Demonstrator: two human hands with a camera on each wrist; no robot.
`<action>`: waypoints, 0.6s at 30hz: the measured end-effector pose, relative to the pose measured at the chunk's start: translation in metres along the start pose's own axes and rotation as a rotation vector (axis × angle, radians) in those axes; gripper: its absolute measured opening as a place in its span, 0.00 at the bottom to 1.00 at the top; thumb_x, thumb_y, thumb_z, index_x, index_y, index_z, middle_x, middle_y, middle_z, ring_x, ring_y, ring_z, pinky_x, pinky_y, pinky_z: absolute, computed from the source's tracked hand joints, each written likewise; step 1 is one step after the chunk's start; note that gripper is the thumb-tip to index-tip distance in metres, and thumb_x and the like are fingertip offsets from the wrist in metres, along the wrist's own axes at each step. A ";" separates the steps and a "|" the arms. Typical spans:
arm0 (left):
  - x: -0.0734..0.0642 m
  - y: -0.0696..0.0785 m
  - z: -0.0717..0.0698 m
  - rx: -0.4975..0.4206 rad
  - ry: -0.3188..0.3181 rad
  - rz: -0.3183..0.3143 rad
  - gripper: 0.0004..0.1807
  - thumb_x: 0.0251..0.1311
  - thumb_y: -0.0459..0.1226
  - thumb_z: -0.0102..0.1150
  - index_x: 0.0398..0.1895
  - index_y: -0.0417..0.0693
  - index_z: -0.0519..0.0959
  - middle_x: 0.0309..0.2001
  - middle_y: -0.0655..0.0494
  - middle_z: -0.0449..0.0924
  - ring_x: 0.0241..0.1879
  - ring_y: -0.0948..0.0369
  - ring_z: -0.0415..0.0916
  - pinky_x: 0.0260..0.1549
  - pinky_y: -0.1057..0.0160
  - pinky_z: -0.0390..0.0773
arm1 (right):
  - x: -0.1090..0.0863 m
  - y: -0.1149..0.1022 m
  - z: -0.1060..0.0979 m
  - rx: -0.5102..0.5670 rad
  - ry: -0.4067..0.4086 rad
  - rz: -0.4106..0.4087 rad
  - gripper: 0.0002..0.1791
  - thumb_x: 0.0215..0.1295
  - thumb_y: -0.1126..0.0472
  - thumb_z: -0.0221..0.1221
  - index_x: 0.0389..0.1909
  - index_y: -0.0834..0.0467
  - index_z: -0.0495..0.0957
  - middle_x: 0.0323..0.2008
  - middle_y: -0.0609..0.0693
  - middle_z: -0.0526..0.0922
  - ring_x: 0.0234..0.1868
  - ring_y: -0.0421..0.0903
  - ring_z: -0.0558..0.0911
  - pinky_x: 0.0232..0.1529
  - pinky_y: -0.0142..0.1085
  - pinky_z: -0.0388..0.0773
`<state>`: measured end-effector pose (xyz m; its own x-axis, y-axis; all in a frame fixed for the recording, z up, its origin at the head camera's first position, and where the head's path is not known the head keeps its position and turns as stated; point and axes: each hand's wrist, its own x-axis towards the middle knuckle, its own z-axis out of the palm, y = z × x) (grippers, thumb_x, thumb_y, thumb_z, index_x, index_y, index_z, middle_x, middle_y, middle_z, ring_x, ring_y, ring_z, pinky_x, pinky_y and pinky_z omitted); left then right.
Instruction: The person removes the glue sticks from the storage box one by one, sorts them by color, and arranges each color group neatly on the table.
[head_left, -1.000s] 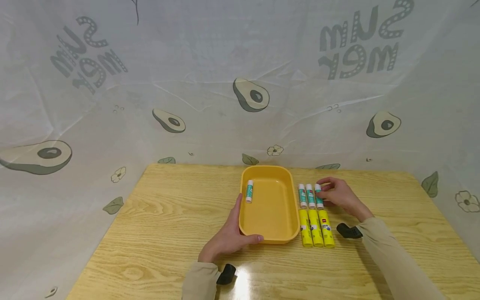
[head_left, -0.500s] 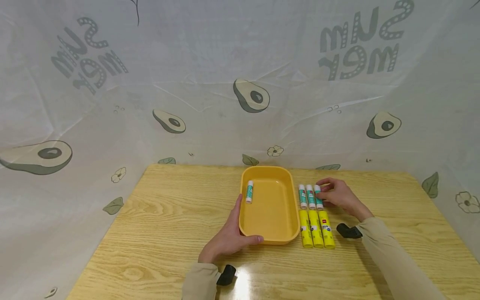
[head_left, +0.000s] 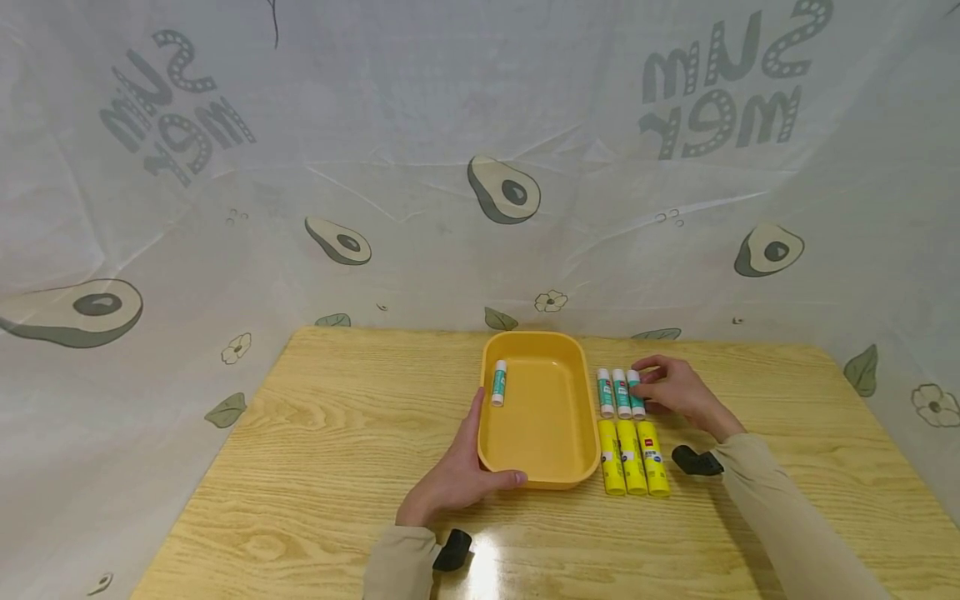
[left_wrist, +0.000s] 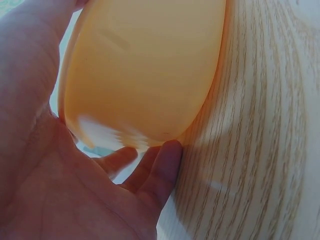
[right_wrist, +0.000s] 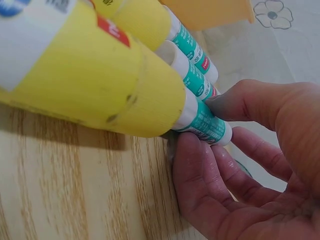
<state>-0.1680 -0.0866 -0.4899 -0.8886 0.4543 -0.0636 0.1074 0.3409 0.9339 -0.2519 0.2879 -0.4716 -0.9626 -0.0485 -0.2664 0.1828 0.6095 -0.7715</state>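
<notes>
My left hand [head_left: 459, 469] holds the near left corner of a yellow-orange plastic tray [head_left: 591, 392], thumb on the front rim and fingers along the left wall. Inside the tray, near its left wall, lies a small green and white glue stick [head_left: 499, 383]. Right of the tray, my right hand [head_left: 678, 390] pinches the rightmost small glue stick [right_wrist: 209, 125] between thumb and fingers. That stick lies on the table beside two matching glue sticks [head_left: 605, 393]. Three larger yellow glue sticks [head_left: 633, 457] lie side by side just in front of them, ends nearly touching.
The wooden table [head_left: 360, 417] extends left and right of the tray. A pale curtain [head_left: 420, 208] printed with avocados hangs behind the table and along its sides. Each wrist carries a black camera mount [head_left: 453, 550].
The small glue stick under my right fingers has shifted slightly left, closer to its neighbour. My left hand and the tray have stayed still.
</notes>
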 end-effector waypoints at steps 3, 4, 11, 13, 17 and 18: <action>0.000 0.001 0.000 -0.003 -0.002 0.003 0.72 0.52 0.52 0.78 0.83 0.68 0.27 0.82 0.49 0.43 0.74 0.53 0.58 0.76 0.42 0.54 | 0.000 0.000 0.000 -0.003 0.004 0.001 0.30 0.70 0.60 0.64 0.67 0.68 0.66 0.53 0.65 0.75 0.44 0.51 0.79 0.41 0.33 0.84; 0.000 0.001 0.000 -0.004 -0.003 0.003 0.72 0.52 0.52 0.78 0.83 0.68 0.27 0.82 0.49 0.43 0.73 0.53 0.58 0.76 0.42 0.54 | 0.000 0.000 0.000 -0.004 0.004 0.002 0.30 0.70 0.60 0.64 0.67 0.68 0.66 0.53 0.65 0.75 0.44 0.51 0.79 0.41 0.33 0.84; 0.000 0.002 0.000 -0.005 -0.002 0.006 0.72 0.51 0.51 0.78 0.83 0.67 0.27 0.82 0.49 0.44 0.73 0.54 0.59 0.77 0.43 0.53 | 0.000 -0.001 -0.001 -0.008 0.000 -0.006 0.31 0.69 0.60 0.64 0.68 0.68 0.66 0.53 0.66 0.75 0.45 0.52 0.79 0.42 0.34 0.85; 0.000 0.002 0.000 -0.010 -0.003 0.009 0.72 0.51 0.50 0.79 0.83 0.66 0.27 0.81 0.49 0.45 0.71 0.54 0.61 0.76 0.44 0.54 | -0.001 -0.001 -0.001 -0.007 -0.006 -0.011 0.31 0.69 0.60 0.64 0.68 0.68 0.66 0.53 0.66 0.75 0.45 0.52 0.79 0.43 0.34 0.85; 0.001 0.001 0.000 -0.006 0.001 0.012 0.72 0.52 0.50 0.78 0.83 0.65 0.27 0.81 0.48 0.46 0.71 0.53 0.61 0.76 0.43 0.54 | -0.001 0.000 -0.001 -0.006 -0.013 -0.011 0.31 0.69 0.60 0.64 0.68 0.68 0.66 0.53 0.65 0.75 0.45 0.52 0.79 0.43 0.34 0.84; 0.001 0.001 0.000 -0.004 0.002 0.008 0.72 0.52 0.50 0.78 0.83 0.65 0.27 0.81 0.48 0.45 0.72 0.53 0.60 0.76 0.43 0.54 | -0.001 0.000 -0.001 -0.006 -0.013 -0.011 0.31 0.69 0.60 0.64 0.68 0.68 0.67 0.53 0.65 0.75 0.46 0.52 0.79 0.43 0.33 0.84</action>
<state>-0.1684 -0.0860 -0.4894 -0.8885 0.4555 -0.0560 0.1122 0.3340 0.9359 -0.2510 0.2889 -0.4704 -0.9619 -0.0652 -0.2656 0.1712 0.6140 -0.7706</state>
